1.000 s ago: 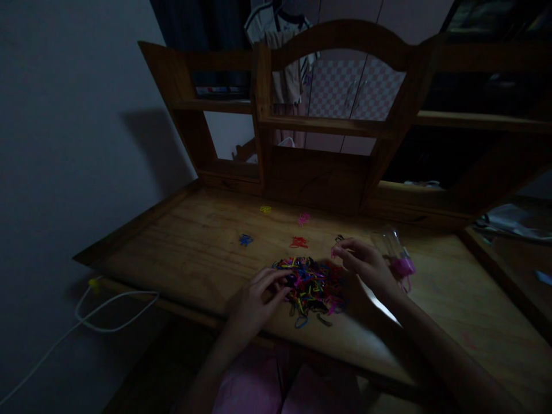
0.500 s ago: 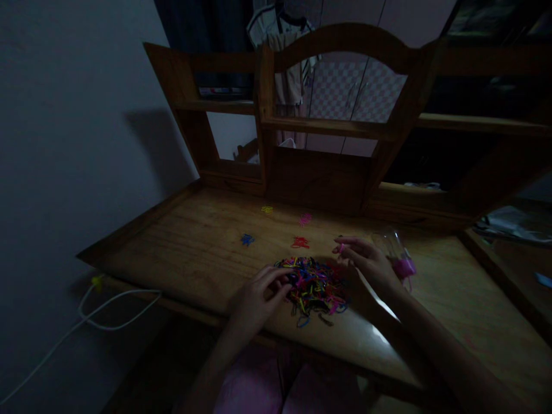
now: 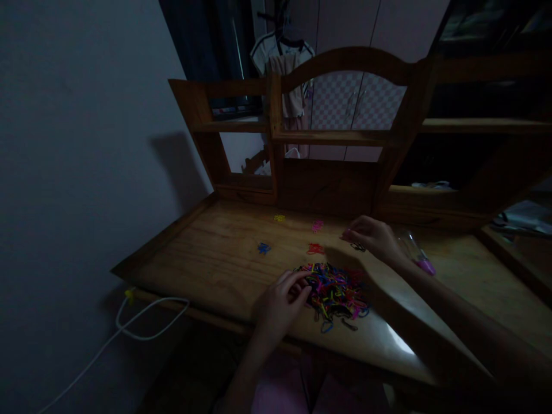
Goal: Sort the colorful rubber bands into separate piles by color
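Observation:
A heap of small coloured elastic bands point(image 3: 338, 290) lies near the desk's front edge. My left hand point(image 3: 282, 302) touches the heap's left side, fingers bent, with a gap between thumb and forefinger. Raised beyond the heap, my right hand point(image 3: 373, 234) pinches a pink elastic band point(image 3: 347, 231), only partly visible at the fingertips. Beneath that hand is a small black group of bands point(image 3: 357, 246). Sorted by colour, other small groups lie behind the heap: red bands point(image 3: 315, 248), pink bands point(image 3: 317, 225), blue bands point(image 3: 263, 248) and yellow bands point(image 3: 279, 218).
A clear bottle with a pink cap point(image 3: 425, 265) lies right of my right forearm. The wooden desk point(image 3: 207, 253) has a shelf unit point(image 3: 332, 138) along its back. A white cable point(image 3: 150, 336) loops at the left front edge. The room is dim.
My right hand has moved away from me, toward the back of the desk, with the pink elastic band. My left hand stays at the heap. The whole view has shifted a little.

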`<state>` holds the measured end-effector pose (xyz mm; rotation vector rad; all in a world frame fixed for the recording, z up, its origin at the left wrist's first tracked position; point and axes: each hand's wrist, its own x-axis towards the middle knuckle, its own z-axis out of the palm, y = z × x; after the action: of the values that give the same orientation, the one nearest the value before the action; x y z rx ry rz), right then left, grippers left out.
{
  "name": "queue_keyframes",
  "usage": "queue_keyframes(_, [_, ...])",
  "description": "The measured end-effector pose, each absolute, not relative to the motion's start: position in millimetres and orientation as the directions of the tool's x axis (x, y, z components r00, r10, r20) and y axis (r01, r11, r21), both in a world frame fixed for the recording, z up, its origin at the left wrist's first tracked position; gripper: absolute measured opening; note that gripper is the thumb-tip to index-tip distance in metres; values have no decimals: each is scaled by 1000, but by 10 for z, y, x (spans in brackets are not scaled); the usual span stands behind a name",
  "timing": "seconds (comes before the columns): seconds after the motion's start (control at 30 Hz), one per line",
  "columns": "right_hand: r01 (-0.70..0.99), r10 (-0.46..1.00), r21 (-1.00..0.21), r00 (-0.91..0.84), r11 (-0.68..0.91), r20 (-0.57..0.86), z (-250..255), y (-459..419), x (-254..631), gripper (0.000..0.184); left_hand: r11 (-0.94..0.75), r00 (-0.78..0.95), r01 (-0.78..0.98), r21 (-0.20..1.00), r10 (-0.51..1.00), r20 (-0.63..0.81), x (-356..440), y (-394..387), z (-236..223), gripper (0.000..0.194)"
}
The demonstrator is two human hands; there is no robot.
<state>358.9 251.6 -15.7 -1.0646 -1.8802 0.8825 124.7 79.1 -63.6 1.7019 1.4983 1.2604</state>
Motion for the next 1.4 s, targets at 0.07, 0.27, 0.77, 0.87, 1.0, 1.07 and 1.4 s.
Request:
queue_keyframes(0.07, [521, 871, -703, -359, 484, 334, -121, 2691, 3420, 13, -233, -54, 446, 864, 957, 286, 1239, 791, -652, 29])
queue_keyframes(0.27, [739, 850, -423, -435, 525, 296, 21, 3080, 2924, 16, -238, -40, 464, 854, 957, 288, 1229, 774, -638, 30])
queue_keyframes(0.77, [914, 905, -20, -399, 406, 145, -60, 3304, 2729, 22, -249, -44, 476, 843, 951, 306, 1232, 792, -688, 32])
queue_keyframes(0.87, [913, 904, -15, -402, 408, 145, -67, 3307, 2734, 22, -243, -47, 472, 847, 953, 299, 1236, 787, -682, 34])
queue_keyframes(1.0, [905, 894, -21, -416, 425, 169, -29, 3271, 2754, 20, -251, -46, 471, 846, 950, 308, 1244, 784, -673, 34])
queue_keyframes(1.07, [900, 884, -24, -422, 435, 201, 26, 3230, 2789, 20, -256, -53, 471, 844, 947, 317, 1245, 780, -670, 32])
queue_keyframes(1.4, [805, 709, -64, -478, 589, 519, 248, 2512, 3621, 26, -200, -49, 499, 843, 965, 257, 1245, 722, -595, 26])
